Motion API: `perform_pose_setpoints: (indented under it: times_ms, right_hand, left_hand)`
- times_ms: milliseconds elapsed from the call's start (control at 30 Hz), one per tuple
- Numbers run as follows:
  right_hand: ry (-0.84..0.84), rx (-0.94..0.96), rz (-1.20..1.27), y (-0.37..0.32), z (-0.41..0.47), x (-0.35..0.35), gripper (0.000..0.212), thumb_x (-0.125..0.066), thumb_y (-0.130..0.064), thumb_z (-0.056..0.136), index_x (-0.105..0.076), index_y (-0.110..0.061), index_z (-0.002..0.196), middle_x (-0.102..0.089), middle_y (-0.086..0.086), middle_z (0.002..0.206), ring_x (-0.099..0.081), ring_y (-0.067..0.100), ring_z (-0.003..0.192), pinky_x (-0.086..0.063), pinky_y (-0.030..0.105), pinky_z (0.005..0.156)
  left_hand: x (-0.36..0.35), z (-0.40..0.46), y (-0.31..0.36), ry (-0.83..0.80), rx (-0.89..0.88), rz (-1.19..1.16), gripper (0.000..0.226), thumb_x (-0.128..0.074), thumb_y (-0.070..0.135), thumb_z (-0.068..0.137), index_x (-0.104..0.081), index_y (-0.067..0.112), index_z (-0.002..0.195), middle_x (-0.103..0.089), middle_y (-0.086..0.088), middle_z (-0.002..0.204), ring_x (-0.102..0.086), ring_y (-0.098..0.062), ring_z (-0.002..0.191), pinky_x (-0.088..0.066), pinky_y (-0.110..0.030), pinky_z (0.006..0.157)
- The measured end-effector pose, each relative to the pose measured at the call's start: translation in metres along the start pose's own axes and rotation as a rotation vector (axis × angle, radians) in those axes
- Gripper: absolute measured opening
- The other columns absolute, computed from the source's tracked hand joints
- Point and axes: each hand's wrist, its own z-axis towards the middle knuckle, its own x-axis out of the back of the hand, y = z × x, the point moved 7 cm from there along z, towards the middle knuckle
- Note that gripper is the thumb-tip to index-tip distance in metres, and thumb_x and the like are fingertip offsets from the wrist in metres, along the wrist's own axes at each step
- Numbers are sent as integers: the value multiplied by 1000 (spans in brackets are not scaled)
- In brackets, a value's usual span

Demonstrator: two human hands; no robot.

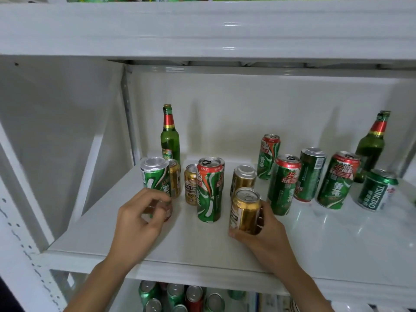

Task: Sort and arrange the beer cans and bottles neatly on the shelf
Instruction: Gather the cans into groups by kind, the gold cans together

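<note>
Reaching in: both bare forearms stretch up from below onto the white metal shelf point(202, 244), palms turned inward.
Right hand point(267, 235): fingers and thumb curled round a gold aluminium beer can point(245, 210), which stands upright near the shelf's front.
Left hand point(137, 219): fingers bent round the blurred base of a green-and-white beer can with a silver top point(155, 174); how tight the grip is cannot be told.
Left cluster: a tall green glass bottle with a red-and-gold neck point(170, 136) stands at the back; gold cans and a tall red-topped green can point(209, 190) stand between the hands.
Right group: more green cans, a short Tsingtao can point(377, 190) and a second green glass bottle point(372, 143), well apart from the hands.
Lower shelf: green and red can tops point(180, 296) packed close.
</note>
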Motion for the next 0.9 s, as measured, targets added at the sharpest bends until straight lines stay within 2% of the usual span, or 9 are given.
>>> perform_pose_setpoints:
  times_ms: [200, 267, 333, 433, 533, 600, 667, 767, 900]
  right_hand:
    - [-59, -21, 22, -3, -2, -1, 81, -93, -34, 67, -46, -43, 132, -67, -23, 119, -62, -13, 103, -52, 14, 87]
    - [-127, -33, 87, -11, -7, 3, 72, -88, -37, 74, -46, -47, 131, -67, -26, 119, -63, -8, 109, -53, 18, 91]
    - [-160, -16, 148, -27, -12, 13, 53, -72, -47, 84, -47, -47, 130, -65, -31, 121, -61, -6, 115, -51, 15, 88]
    - [-37, 57, 88, -53, -11, 47, 53, -47, -60, 86, -46, -42, 136, -55, -31, 129, -51, -12, 119, -42, 14, 90]
    - [69, 219, -57, -85, 8, 79, 36, -55, -41, 93, -57, -31, 128, -64, -19, 121, -61, -6, 110, -52, 19, 90]
    - [9, 287, -162, -102, 29, 85, 25, -61, -14, 97, -64, -27, 118, -68, -12, 116, -65, 3, 107, -54, 20, 93]
    - [-104, 336, -402, -113, 57, 80, 31, -62, -8, 97, -65, -29, 119, -66, -13, 120, -62, 5, 113, -52, 26, 99]
    - [-315, 313, -766, -117, 97, 57, 42, -68, -17, 94, -58, -34, 131, -57, -12, 135, -53, 9, 123, -48, 35, 105]
    - [-512, 152, -937, -106, 125, 28, 73, -77, -18, 85, -43, -36, 146, -44, -5, 150, -42, 20, 137, -42, 40, 111]
  left_hand:
    - [32, 12, -6, 192, 48, -14, 15, -61, 12, 88, -70, 23, 94, -70, 13, 94, -68, -11, 86, -54, -16, 72]
    - [37, 16, -8, 203, 68, -34, 15, -60, 16, 90, -68, 28, 95, -70, 15, 97, -68, -13, 87, -54, -17, 72]
    - [40, 19, -13, 202, 89, -63, 14, -60, 20, 92, -67, 31, 96, -70, 13, 99, -68, -16, 90, -57, -25, 75]
    - [48, 25, -25, 221, 141, -148, 12, -60, 18, 96, -68, 27, 99, -70, 7, 100, -69, -26, 92, -60, -33, 74]
    - [56, 47, -50, 215, 222, -182, 28, -58, 1, 101, -68, 27, 99, -71, 1, 101, -69, -28, 95, -63, -34, 70]
    - [54, 73, -70, 105, 263, -128, 35, -56, -2, 101, -68, 31, 100, -71, -2, 105, -68, -28, 100, -62, -44, 76]
    - [39, 101, -80, -122, 250, -45, 38, -58, -5, 100, -69, 32, 104, -71, -3, 110, -67, -25, 104, -60, -49, 87]
    - [8, 129, -83, -500, 278, -1, 52, -54, -16, 96, -68, 32, 113, -69, 3, 122, -64, -16, 114, -54, -39, 98]
    - [-17, 150, -97, -838, 363, 27, 54, -56, -9, 100, -65, 34, 130, -63, 12, 131, -59, -21, 130, -55, -18, 85]
